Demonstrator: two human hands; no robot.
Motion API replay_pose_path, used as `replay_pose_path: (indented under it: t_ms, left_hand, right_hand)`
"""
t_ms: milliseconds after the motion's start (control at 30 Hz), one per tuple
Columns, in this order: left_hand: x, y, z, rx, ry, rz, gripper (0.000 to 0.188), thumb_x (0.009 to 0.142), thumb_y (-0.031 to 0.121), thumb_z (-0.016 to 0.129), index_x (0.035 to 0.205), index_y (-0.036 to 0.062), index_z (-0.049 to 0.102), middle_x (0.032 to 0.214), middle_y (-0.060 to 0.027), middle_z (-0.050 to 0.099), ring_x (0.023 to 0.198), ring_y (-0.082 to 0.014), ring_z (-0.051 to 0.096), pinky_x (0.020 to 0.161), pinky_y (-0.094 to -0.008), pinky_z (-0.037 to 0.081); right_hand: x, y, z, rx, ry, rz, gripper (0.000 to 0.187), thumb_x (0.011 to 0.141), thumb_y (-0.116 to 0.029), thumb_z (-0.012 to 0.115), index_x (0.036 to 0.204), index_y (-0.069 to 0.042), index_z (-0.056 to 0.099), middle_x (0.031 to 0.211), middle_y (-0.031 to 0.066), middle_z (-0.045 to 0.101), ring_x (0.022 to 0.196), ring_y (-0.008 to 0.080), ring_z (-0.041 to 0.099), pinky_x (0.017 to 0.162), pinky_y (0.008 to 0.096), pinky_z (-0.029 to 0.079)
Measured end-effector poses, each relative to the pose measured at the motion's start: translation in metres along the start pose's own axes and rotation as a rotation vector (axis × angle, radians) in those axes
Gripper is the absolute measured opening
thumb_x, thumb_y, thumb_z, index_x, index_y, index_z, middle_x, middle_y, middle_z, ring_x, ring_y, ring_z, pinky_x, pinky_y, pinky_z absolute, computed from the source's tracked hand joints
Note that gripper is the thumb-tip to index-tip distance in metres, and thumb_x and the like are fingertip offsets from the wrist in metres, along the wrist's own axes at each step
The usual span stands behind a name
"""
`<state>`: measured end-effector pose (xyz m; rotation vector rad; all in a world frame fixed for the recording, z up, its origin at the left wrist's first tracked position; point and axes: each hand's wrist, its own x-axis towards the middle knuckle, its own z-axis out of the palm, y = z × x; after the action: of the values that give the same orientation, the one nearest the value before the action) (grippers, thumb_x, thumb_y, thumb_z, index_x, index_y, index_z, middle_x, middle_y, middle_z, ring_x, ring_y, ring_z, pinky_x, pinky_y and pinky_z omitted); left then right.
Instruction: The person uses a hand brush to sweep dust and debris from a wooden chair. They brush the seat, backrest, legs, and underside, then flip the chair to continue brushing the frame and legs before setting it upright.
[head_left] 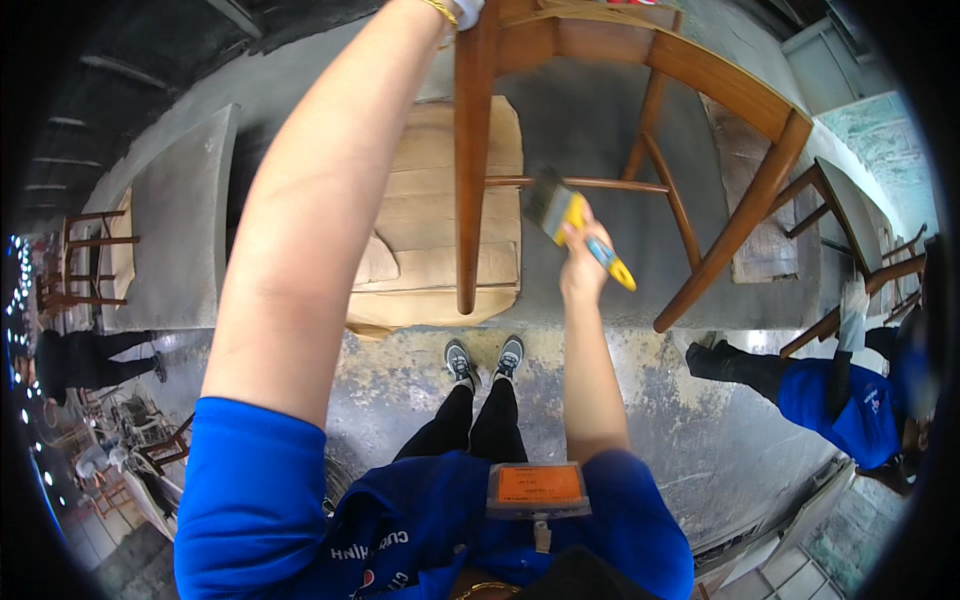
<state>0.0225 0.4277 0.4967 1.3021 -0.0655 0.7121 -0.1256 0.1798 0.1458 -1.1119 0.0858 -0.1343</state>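
A brown wooden chair (474, 160) is tipped over in front of me, its legs pointing toward me. At the upper edge my left hand (467, 12), in a white glove, is closed on the chair beside the near left leg; most of its fingers are hidden. Wrapped round a wide flat paintbrush (570, 212) is my bare right hand (584, 262). The brush has dark bristles and a yellow and blue handle. Its bristle end lies just below the thin stretcher between the chair's legs; whether they touch, I cannot tell.
Flattened cardboard (440, 270) lies on the grey work surface (620, 290). A co-worker in blue (845, 400) stands at the right, gloved hand at another chair (825, 200). Far left are another person in dark clothes (95, 358) and a chair (95, 255).
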Motion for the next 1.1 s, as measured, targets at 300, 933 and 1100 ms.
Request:
replay_pose_path:
  t_ms: [300,933,1100]
  left_hand:
    - [-0.002,-0.012,0.017,-0.002,-0.084,0.085,0.018,0.098,0.019,0.066,0.093,0.0014,0.067,0.068,-0.0053,0.058,0.059,-0.0167,0.056,0.055,-0.0328,0.050]
    - [-0.009,-0.028,0.048,0.014,-0.147,0.107,0.021,0.098,0.020,0.064,0.082,0.0060,0.063,0.065,-0.0043,0.057,0.056,-0.0162,0.055,0.053,-0.0319,0.049]
    - [-0.008,-0.030,0.056,-0.016,-0.141,0.072,0.021,0.097,0.020,0.066,0.081,0.0083,0.062,0.065,-0.0024,0.056,0.055,-0.0150,0.054,0.052,-0.0316,0.048]
  right_hand:
    - [0.102,-0.007,-0.036,-0.498,0.063,-0.357,0.022,0.079,0.014,0.068,0.072,-0.006,0.062,0.138,0.0184,0.067,0.126,0.0314,0.065,0.106,0.0375,0.051]
    - [0.147,-0.073,-0.098,-0.950,0.391,-0.817,0.024,0.073,0.019,0.059,0.075,-0.004,0.061,0.135,0.0253,0.066,0.121,0.0381,0.069,0.100,0.0387,0.054]
    - [0.113,-0.104,-0.115,-1.083,0.576,-0.806,0.017,0.075,0.011,0.063,0.078,-0.005,0.060,0.134,0.0210,0.068,0.120,0.0391,0.068,0.096,0.0414,0.055]
